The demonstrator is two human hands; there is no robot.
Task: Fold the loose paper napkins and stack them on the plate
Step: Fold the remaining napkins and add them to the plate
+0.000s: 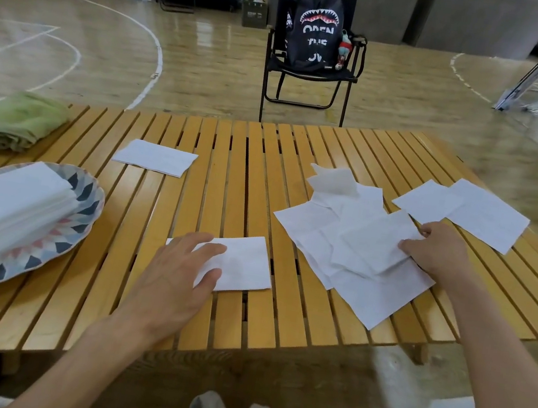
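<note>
A patterned plate (83, 209) sits at the left edge of the slatted table and carries a stack of folded white napkins (0, 211). My left hand (178, 274) lies flat with fingers spread on a folded napkin (245, 262) near the table's front. My right hand (441, 248) pinches the right edge of a loose napkin (376, 243) that lies on top of a pile of unfolded napkins (350, 256). Another folded napkin (156, 157) lies further back, and two flat napkins (467, 211) overlap at the far right.
A rolled green towel (16, 121) rests on the table's back left corner. Behind the wooden slatted table (243, 152) stands a black folding chair (308, 71) with a black backpack on it. My shoes show under the front edge.
</note>
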